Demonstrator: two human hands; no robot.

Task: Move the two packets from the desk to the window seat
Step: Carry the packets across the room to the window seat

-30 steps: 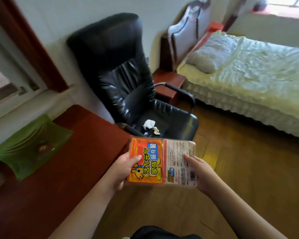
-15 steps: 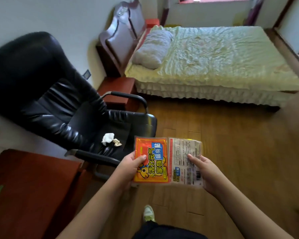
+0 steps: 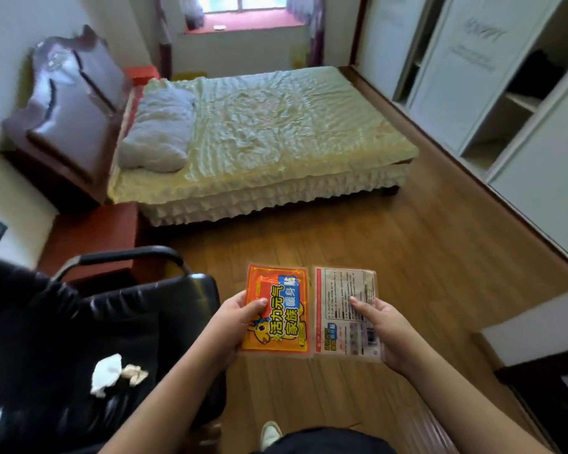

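While the left hand [image 3: 232, 317] grips the orange packet [image 3: 277, 311], the right hand [image 3: 386, 329] grips the printed packet [image 3: 345, 304].

Two hands [image 3: 233, 322] [image 3: 387, 335], two packets [image 3: 276, 309] [image 3: 345, 312], one bed [image 3: 269, 132], one pillow [image 3: 158, 132], one black chair [image 3: 46, 322].

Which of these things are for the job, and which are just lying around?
For the job:
orange packet in the left hand
pale packet in the right hand
window seat, far across the room

Just lying about:
black chair with crumpled tissue on it
bed and pillow
wardrobe
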